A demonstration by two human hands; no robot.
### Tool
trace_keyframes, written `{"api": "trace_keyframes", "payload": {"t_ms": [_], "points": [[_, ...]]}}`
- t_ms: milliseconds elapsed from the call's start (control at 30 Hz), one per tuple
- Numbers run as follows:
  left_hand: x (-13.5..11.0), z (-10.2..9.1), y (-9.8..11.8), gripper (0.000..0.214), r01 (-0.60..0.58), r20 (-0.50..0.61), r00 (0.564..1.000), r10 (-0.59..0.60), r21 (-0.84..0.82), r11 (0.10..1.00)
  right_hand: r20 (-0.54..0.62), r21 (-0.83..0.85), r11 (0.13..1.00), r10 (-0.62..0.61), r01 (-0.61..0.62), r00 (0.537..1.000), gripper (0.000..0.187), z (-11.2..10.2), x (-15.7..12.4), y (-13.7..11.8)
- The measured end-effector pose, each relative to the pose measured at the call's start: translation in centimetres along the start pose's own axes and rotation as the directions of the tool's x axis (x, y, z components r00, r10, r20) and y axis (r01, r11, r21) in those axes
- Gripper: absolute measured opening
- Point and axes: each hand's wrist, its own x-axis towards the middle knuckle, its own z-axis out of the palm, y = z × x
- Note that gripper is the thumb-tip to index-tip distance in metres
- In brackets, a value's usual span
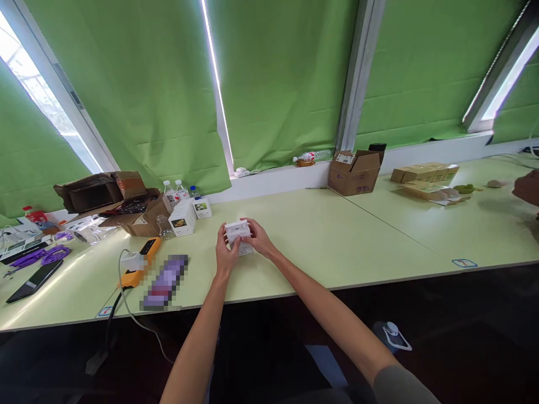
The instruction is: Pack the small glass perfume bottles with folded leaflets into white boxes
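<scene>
Between both hands is a small white carton (238, 231) with fine grey print on its face, held just over the pale green table (303, 241). My left hand (226, 252) grips its left side, with the thumb pressed on the front. On the right side, my right hand (258, 240) closes on the carton with fingers along the edge and top. The carton's back and most of its underside are hidden. Left of the hands stand white boxes (182, 219) with plant pictures on them, with another small white box (202, 208) beside them.
A yellow power strip (143, 262) with a plugged-in white charger and a pixelated phone-shaped object (165, 282) lie left. Open cardboard boxes (143, 219) and bottles (170, 193) stand behind. Another carton (354, 171) sits back right. At the right edge shows part of another person's hand (527, 188).
</scene>
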Motion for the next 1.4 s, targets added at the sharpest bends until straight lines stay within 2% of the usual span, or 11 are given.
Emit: {"api": "trace_keyframes", "payload": {"t_ms": [233, 600, 700, 833, 900, 1167, 1400], "points": [[0.1, -0.1, -0.2, 0.057, 0.047, -0.021, 0.999, -0.047, 0.009, 0.999, -0.03, -0.043, 0.999, 0.011, -0.013, 0.999, 0.054, -0.2, 0.2, 0.6], [-0.1, 0.2, -0.1, 0.058, 0.085, -0.015, 0.996, -0.085, 0.037, 0.996, -0.006, -0.165, 0.985, 0.047, -0.047, 0.999, 0.057, -0.6, 0.2, 1.2], [0.0, 0.0, -0.6, 0.059, 0.085, -0.007, 0.996, -0.085, 0.051, 0.995, -0.012, -0.258, 0.966, 0.0, -0.003, 1.0, 0.056, -0.4, -0.1, 0.9], [0.0, -0.1, -0.8, 0.057, 0.03, -0.037, 0.999, -0.028, 0.071, 0.997, 0.016, -0.392, 0.908, -0.154, 0.148, 0.988, 0.053, -0.2, -0.5, 0.5], [0.0, -0.1, -0.8, 0.055, 0.01, -0.04, 0.999, -0.007, 0.069, 0.998, 0.024, -0.43, 0.885, -0.188, 0.179, 0.982, 0.051, -0.2, -0.5, 0.5], [0.2, -0.2, -1.4, 0.049, -0.008, -0.022, 1.0, 0.011, 0.138, 0.99, 0.021, -0.458, 0.876, -0.162, 0.154, 0.987, 0.048, -0.2, -0.6, 0.5], [0.0, -0.1, -0.9, 0.045, -0.022, -0.036, 0.999, 0.027, 0.126, 0.992, 0.032, -0.447, 0.879, -0.168, 0.164, 0.985, 0.049, -0.3, -0.9, 0.1]]}}
